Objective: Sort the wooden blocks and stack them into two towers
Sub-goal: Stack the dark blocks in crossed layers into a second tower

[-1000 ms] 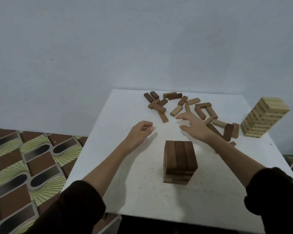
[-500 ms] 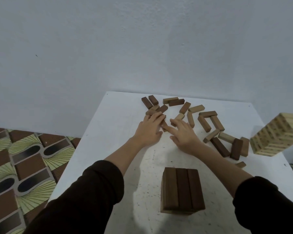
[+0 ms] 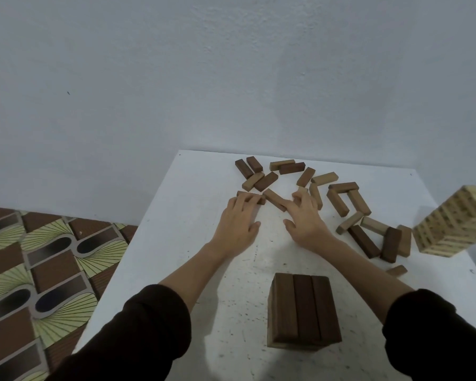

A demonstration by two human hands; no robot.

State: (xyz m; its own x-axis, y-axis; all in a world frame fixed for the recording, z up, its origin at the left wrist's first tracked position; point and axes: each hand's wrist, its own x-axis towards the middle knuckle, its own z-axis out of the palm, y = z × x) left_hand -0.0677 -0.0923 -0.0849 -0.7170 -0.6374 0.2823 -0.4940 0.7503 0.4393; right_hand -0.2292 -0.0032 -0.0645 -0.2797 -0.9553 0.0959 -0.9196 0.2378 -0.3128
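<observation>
The left hand (image 3: 238, 224) is being held palm-down on the white table (image 3: 187, 215). Its fingers are being laid nearly straight over a dark block (image 3: 261, 199) lying crosswise at the left of the pile, the thumb is being held out to the right, and nothing is being clamped. The right hand (image 3: 304, 221) is being held just beside it, fingers spread. Its index tip is being pressed on the near end of a diagonal brown block (image 3: 274, 198), and its further fingers are being bent over the end of a light block (image 3: 302, 190); whether that block is being pinched cannot be told. The loose blocks (image 3: 338, 203), dark and light mixed, are being left scattered from the far middle of the table to its right. The dark tower (image 3: 302, 309), topped by three blocks laid side by side, is being observed near the viewer, well apart from both hands. The light tower (image 3: 456, 224) is being observed at the right edge of the table. The tabletop is being noted as speckled with small dark marks. A plain pale blue-grey wall (image 3: 231, 78) is being seen behind it, a brown-and-yellow patterned floor (image 3: 39, 270) at the left, and dark sleeves (image 3: 154, 325) on both forearms.
</observation>
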